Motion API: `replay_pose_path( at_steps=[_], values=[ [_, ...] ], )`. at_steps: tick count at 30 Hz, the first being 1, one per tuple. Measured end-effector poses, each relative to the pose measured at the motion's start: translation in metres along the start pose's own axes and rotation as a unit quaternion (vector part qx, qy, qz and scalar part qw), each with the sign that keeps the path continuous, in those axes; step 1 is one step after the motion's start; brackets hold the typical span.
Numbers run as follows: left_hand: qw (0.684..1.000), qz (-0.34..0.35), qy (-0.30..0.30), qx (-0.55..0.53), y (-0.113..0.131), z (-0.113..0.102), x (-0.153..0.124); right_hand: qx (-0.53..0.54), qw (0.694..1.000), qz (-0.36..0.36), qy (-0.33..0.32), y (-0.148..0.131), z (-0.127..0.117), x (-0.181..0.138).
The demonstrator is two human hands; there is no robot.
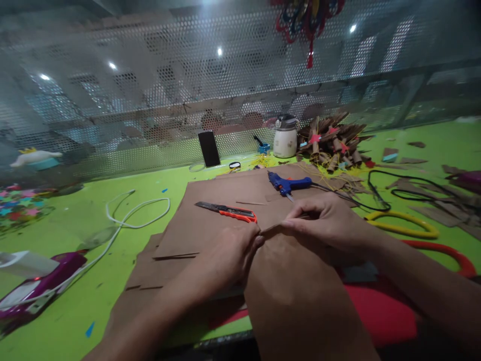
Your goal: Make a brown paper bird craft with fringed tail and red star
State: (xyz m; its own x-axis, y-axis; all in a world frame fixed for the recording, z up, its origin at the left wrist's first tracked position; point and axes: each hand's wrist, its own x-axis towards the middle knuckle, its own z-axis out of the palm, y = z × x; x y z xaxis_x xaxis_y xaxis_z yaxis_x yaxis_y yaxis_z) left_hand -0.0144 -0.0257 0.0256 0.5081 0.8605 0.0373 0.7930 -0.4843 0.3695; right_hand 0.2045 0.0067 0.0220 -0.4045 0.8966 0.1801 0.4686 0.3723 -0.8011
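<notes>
My left hand (229, 255) and my right hand (325, 223) both pinch the far edge of a brown paper sheet (296, 296) that hangs toward me over the table's front edge. Their fingertips almost meet at the sheet's top, where the paper is bent or curled. Just beyond my left hand lies an orange box cutter (229, 211) with its blade out, on a stack of brown card sheets (210, 210). A blue glue gun (287, 184) rests farther back on the same stack.
The green table (75, 225) carries a white cable (131, 215), a purple-and-white device (37, 288) at left, a dark phone (209, 148) upright against the perforated metal screen (188, 90), a white jar (285, 136), a heap of brown paper rolls (334, 140), yellow (404, 223) and red (447, 253) loops, black cord (379, 193).
</notes>
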Motion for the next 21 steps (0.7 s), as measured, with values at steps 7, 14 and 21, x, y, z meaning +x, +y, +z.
replay_pose_path(
  at_steps=[7, 14, 21],
  values=[
    [0.999, 0.039, -0.004, -0.015, -0.006, 0.0, 0.002, 0.044, 0.997, -0.024, -0.055, 0.004, -0.006, 0.005],
    [0.998, 0.055, -0.016, -0.036, -0.006, -0.001, 0.003, 0.042, 0.987, -0.063, -0.145, -0.004, -0.004, 0.006],
    [0.997, 0.067, -0.012, -0.038, -0.006, -0.003, 0.006, 0.012, 0.993, -0.063, -0.101, -0.004, 0.006, 0.004]
  ],
)
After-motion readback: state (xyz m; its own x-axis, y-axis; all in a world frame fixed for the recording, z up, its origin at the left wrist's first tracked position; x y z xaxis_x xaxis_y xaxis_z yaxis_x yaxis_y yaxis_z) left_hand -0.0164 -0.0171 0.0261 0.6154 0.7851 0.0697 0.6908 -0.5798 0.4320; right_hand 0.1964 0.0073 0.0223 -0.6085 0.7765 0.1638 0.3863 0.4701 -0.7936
